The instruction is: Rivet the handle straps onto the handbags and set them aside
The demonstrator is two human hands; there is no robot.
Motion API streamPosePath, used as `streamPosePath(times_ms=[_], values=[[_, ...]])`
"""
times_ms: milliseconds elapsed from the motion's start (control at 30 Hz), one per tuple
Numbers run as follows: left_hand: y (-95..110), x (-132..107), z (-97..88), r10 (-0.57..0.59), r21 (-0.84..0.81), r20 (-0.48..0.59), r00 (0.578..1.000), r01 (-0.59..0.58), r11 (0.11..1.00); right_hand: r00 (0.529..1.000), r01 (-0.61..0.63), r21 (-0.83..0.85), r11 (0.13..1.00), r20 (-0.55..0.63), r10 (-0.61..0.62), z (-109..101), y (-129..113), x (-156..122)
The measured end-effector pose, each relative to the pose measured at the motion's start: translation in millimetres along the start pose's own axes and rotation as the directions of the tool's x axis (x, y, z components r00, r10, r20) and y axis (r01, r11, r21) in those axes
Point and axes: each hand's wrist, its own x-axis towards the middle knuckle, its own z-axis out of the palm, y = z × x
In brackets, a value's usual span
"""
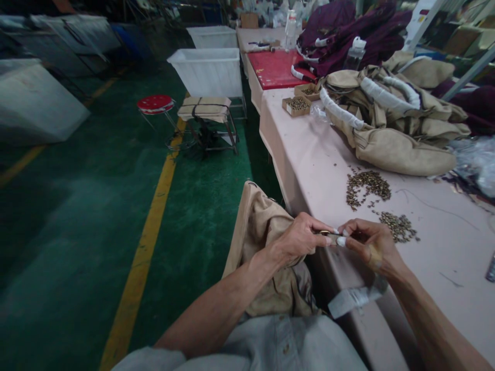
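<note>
A beige canvas bag (266,221) lies across my lap, against the table's edge. My left hand (299,237) pinches a short strap (335,239) of the bag beside a small brass-coloured metal ring (325,233). From the other side, the thumb and fingers of my right hand (369,245) close on the same strap's end, their white-wrapped tips almost meeting those of my left hand. Any small part between the right fingers is hidden. Just beyond that hand are two loose piles of small metal rivets, one darker bronze (367,188) and one paler (398,226).
Beige bags with white-wrapped handles (402,123) are heaped on the pink-covered table (309,154). Small cardboard boxes of rivets (297,106) sit near its left edge. A red stool (155,104), a padded stool (204,108) and white bins (209,69) stand on the green floor.
</note>
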Motion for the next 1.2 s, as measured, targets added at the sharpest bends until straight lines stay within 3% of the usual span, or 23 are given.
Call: streamPosePath(times_ms=[133,200,300,400,500,600,700,800,900,967,1100,1200], values=[[3,1,-1.4,0.037,0.021,-0.037,0.999,-0.036,0.999,0.997,0.07,-0.092,0.993,0.035,-0.067,-8,-7,3],[9,-2,-6.0,0.079,0.022,-0.092,0.993,-0.078,0.997,0.987,0.151,-0.227,0.962,-0.012,-0.158,-16,-17,3],[30,-12,-18.4,0.154,0.024,-0.217,0.964,-0.152,0.988,0.953,0.204,-0.404,0.892,-0.127,-0.276,-20,-33,-2],[60,-30,-34.1,0.243,0.069,-0.335,0.91,-0.233,0.97,0.944,0.163,-0.388,0.907,-0.204,-0.258,-1,-42,-14],[92,-52,-48.6,0.371,0.243,-0.474,0.798,-0.287,0.927,0.969,0.117,-0.231,0.966,-0.186,-0.161,42,-42,-29],[121,-73,-58.6,0.513,0.414,-0.573,0.639,-0.315,0.854,0.981,0.089,-0.071,0.994,-0.164,-0.099,92,-30,-44],[144,-96,-63.4,0.641,0.575,-0.6,0.479,-0.299,0.762,0.97,0.087,-0.009,0.996,-0.225,-0.087,131,-14,-56],[163,-122,-66.2,0.774,0.76,-0.544,0.323,-0.2,0.618,0.958,0.11,0.064,0.992,-0.274,-0.088,148,-8,-61],[177,-150,-70.1,0.869,0.879,-0.452,0.203,-0.061,0.472,0.945,0.127,0.151,0.98,-0.319,-0.073,142,-21,-63],[187,-168,-71.6,0.911,0.927,-0.371,0.18,0.021,0.374,0.937,0.137,0.219,0.966,-0.344,-0.055,130,-33,-65],[203,-202,-62.2,0.943,0.968,-0.247,0.223,0.108,0.228,0.932,0.146,0.35,0.925,-0.363,-0.01,96,-43,-67],[212,-224,-43.0,0.94,0.967,-0.231,0.252,0.17,0.192,0.961,0.133,0.387,0.913,-0.276,-0.023,63,-40,-63]])
